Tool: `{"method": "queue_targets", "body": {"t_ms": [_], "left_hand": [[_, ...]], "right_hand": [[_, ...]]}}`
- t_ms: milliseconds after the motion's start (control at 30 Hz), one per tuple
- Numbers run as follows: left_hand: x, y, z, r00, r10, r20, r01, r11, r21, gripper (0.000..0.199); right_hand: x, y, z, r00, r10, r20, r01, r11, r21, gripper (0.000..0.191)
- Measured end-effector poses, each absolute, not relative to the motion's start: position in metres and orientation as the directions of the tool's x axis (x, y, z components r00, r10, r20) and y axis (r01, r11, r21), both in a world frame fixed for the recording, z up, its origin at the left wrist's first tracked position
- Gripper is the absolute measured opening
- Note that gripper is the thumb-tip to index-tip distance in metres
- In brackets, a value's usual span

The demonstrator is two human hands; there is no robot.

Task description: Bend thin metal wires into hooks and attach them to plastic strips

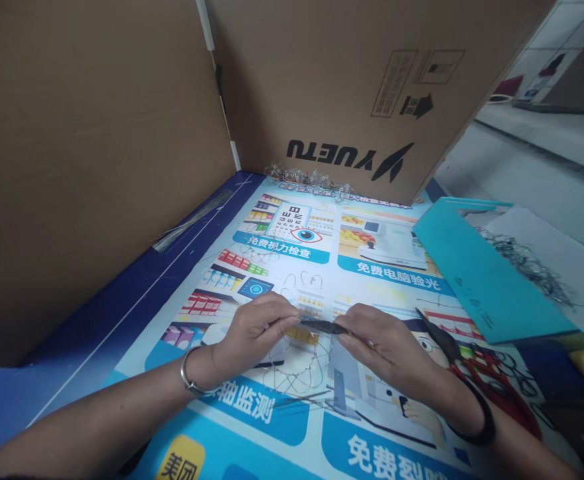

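Head | thin wire [299,318], dark tapered pliers [325,327], flat printed sheet [317,427] | brown cardboard [272,87] edges left and top, mostly open sheet mid-frame | centre: my left hand [252,330] pinched shut, seemingly on wire at the pliers' tip; my right hand [392,343] closed round the handles; curved wire loops [299,390] just below, between hands
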State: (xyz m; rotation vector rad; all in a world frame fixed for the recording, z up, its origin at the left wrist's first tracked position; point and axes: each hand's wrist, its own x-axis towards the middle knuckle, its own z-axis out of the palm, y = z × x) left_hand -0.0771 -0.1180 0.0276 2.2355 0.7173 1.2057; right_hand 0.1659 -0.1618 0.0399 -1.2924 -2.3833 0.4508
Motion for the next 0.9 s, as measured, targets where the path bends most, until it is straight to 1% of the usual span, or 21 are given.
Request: {"method": "queue_targets", "body": {"t_ms": [200, 433, 567, 733, 900], "left_hand": [[-0.076, -0.118, 0.027, 0.481, 0.65, 0.588, 0.208, -0.737, 0.643, 0.009], [-0.077, -0.115, 0.027, 0.47, 0.719, 0.512, 0.182, -0.646, 0.741, 0.011], [-0.077, -0.116, 0.029, 0.465, 0.723, 0.511, 0.181, -0.642, 0.745, 0.011], [-0.076, -0.118, 0.03, 0.461, 0.714, 0.528, 0.211, -0.665, 0.716, 0.009], [-0.075, -0.12, 0.03, 0.452, 0.709, 0.541, 0.242, -0.681, 0.691, 0.009]], "right_hand": [[0.166, -0.164, 0.042, -0.475, 0.855, 0.207, 0.758, 0.517, -0.398, 0.022], [0.169, -0.165, 0.046, -0.445, 0.856, 0.263, 0.758, 0.516, -0.399, 0.022], [0.169, -0.168, 0.045, -0.431, 0.859, 0.278, 0.773, 0.51, -0.377, 0.023], [0.162, -0.172, 0.043, -0.429, 0.836, 0.343, 0.809, 0.525, -0.266, 0.023], [0.153, -0.175, 0.046, -0.433, 0.824, 0.366, 0.843, 0.514, -0.16, 0.022]]}}
